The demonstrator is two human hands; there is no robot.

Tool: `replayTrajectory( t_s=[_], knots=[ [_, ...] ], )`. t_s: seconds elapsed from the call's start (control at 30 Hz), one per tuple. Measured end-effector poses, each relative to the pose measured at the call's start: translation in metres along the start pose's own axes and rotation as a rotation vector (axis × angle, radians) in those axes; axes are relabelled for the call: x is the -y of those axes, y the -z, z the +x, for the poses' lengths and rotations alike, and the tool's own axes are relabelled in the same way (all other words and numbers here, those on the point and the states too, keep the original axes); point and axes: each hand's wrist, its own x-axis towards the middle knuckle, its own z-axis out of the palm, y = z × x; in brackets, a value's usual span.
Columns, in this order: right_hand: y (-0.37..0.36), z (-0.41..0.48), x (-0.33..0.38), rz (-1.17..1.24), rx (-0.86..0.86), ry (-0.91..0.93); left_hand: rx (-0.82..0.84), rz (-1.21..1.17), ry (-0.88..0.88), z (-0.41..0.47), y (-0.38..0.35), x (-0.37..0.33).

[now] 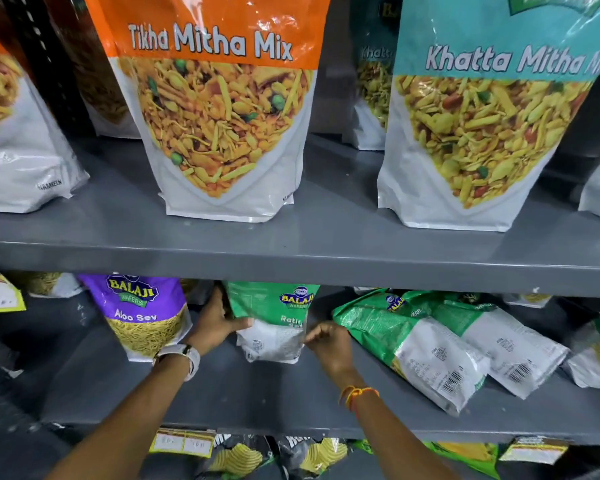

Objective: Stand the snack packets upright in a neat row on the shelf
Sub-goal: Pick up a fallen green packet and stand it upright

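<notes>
Both hands are working the middle shelf (291, 403) right now, and the green packet (274, 320) is the landmark for everything here. It is standing upright, long axis running straight up toward the underside of the shelf above, base on the shelf floor.

The left hand (219, 320) is pressing against the left edge of the green packet, thumb lying across its front and fingers going round behind, so that grip is clamped on the packet's side. The right hand (329, 341) is coming in at the packet's lower right edge with fingertips bunched together, apparently pinching the edge of the packet, though the blur there is making the exact contact hard to call.

Just to the left of the green packet, the purple packet (146, 313) is standing upright too, close beside it with the left hand between them. To the right of the green packet it's another story: two more green packets, the nearer one (409, 344) and the farther one (499, 341), are lying flat on their backs, long axes slanting toward the shelf's front edge, barcodes up.

So the row is partly made. By my reading the next move turns on that nearer lying packet: it is sitting just beside the right hand, on the far side from the standing one, making the right hand the natural one to reach it and tip it upright.
</notes>
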Motion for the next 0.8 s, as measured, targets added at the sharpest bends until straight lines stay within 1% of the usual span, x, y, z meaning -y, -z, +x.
replayTrajectory(
  t_s=[0.1, 0.2, 0.27, 0.3, 0.43, 0.5, 0.57, 0.63, 0.67, 0.7, 0.77, 0.8],
  knots=[
    [0.005, 0.0, 0.004, 0.063, 0.028, -0.119, 0.122, 0.006, 0.082, 0.004, 0.008, 0.013],
    [0.006, 0.002, 0.005, -0.032, 0.124, -0.106, 0.219, 0.094, 0.159, 0.001, 0.007, 0.024],
    [-0.003, -0.002, 0.005, -0.11, 0.162, -0.074, 0.235, 0.114, 0.156, -0.004, 0.001, 0.027],
    [-0.007, -0.004, 0.003, -0.103, 0.158, -0.054, 0.236, 0.102, 0.136, -0.006, -0.003, 0.03],
    [-0.026, -0.009, -0.003, 0.026, 0.023, -0.003, 0.143, -0.012, 0.074, -0.009, -0.015, 0.039],
    [-0.027, -0.005, -0.003, 0.05, 0.012, 0.007, 0.085, -0.014, 0.03, -0.014, -0.019, 0.041],
    [-0.028, 0.0, -0.002, 0.015, -0.023, 0.0, 0.023, -0.077, 0.007, -0.023, -0.026, 0.045],
    [-0.031, 0.005, 0.0, -0.086, -0.149, -0.018, -0.051, -0.151, 0.003, -0.037, -0.038, 0.05],
    [-0.033, 0.006, 0.001, -0.116, -0.203, -0.026, -0.086, -0.124, 0.004, -0.045, -0.047, 0.053],
    [-0.037, 0.006, 0.004, -0.128, -0.217, -0.03, -0.122, -0.037, 0.001, -0.053, -0.055, 0.056],
    [-0.04, 0.001, 0.008, -0.093, -0.173, -0.042, -0.172, 0.186, -0.017, -0.066, -0.071, 0.064],
    [-0.038, -0.003, 0.009, -0.001, -0.114, -0.063, -0.182, 0.252, -0.025, -0.071, -0.077, 0.067]
  ],
)
